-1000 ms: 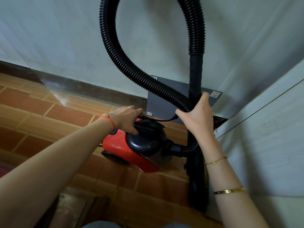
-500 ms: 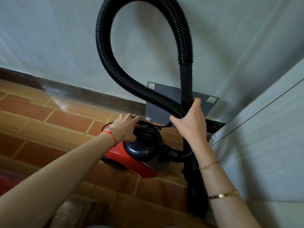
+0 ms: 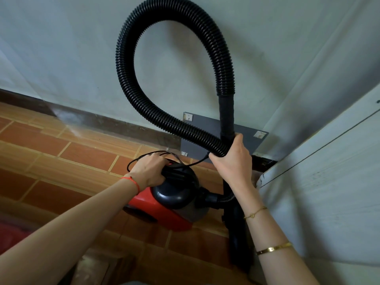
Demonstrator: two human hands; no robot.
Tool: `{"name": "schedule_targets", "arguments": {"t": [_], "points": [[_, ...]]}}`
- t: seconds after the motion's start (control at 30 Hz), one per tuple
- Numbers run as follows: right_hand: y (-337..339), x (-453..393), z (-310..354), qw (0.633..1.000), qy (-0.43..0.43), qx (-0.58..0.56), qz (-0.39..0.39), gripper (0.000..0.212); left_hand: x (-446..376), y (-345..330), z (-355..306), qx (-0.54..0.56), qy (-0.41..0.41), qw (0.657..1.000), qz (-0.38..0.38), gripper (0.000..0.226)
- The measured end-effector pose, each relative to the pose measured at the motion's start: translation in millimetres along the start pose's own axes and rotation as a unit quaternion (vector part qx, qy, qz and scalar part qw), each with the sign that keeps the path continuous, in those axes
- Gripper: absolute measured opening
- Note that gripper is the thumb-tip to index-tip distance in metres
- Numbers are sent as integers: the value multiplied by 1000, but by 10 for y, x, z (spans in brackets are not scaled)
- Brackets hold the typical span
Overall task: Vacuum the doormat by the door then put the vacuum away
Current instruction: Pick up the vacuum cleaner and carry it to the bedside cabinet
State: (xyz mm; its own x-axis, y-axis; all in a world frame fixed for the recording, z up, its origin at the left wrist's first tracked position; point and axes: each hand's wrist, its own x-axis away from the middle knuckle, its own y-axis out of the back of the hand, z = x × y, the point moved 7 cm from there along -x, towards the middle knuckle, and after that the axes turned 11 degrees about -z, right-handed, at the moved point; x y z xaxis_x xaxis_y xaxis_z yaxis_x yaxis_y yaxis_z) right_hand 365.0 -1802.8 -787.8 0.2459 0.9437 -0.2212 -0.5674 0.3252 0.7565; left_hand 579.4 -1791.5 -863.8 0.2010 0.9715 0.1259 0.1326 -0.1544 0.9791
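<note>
Evidently the put-away step is in hand. Small red canister vacuum with a black domed top (image 3: 174, 200) hangs just above the terracotta tile floor (image 3: 61, 153), near the corner where the pale green wall (image 3: 72, 58) meets a whitish painted panel (image 3: 329, 182). Left hand (image 3: 150, 171) is clenched round the black carry handle on top of the canister, a loop of thin black power cord (image 3: 141, 156) caught under the same fingers. Right hand (image 3: 232, 161) grasps the black ribbed hose (image 3: 127, 64) and the rigid black wand (image 3: 227, 116) together where they cross; the hose arcs in a tall loop against the wall. Doormat not in view.

Next move, as I judge it: lower the canister to the floor against the wall, stand the wand upright in the corner, let the hose loop settle (it may spring and tip the wand), then tidy the cord.

Writing: none readable. Grey plate on the wall (image 3: 242, 138) carries small pale tabs at its corners, blank as far as I can tell. No brand visible on the canister.
</note>
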Motion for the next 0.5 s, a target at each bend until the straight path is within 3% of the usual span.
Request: {"name": "schedule_targets", "arguments": {"t": [0.17, 0.5], "points": [[425, -140, 380, 1000, -4, -29, 8, 50, 195, 677, -49, -12, 21, 1000, -11, 26], [1958, -246, 1823, 996, 38, -69, 45, 50, 971, 2754, -279, 5, 91, 995, -32, 36]]}}
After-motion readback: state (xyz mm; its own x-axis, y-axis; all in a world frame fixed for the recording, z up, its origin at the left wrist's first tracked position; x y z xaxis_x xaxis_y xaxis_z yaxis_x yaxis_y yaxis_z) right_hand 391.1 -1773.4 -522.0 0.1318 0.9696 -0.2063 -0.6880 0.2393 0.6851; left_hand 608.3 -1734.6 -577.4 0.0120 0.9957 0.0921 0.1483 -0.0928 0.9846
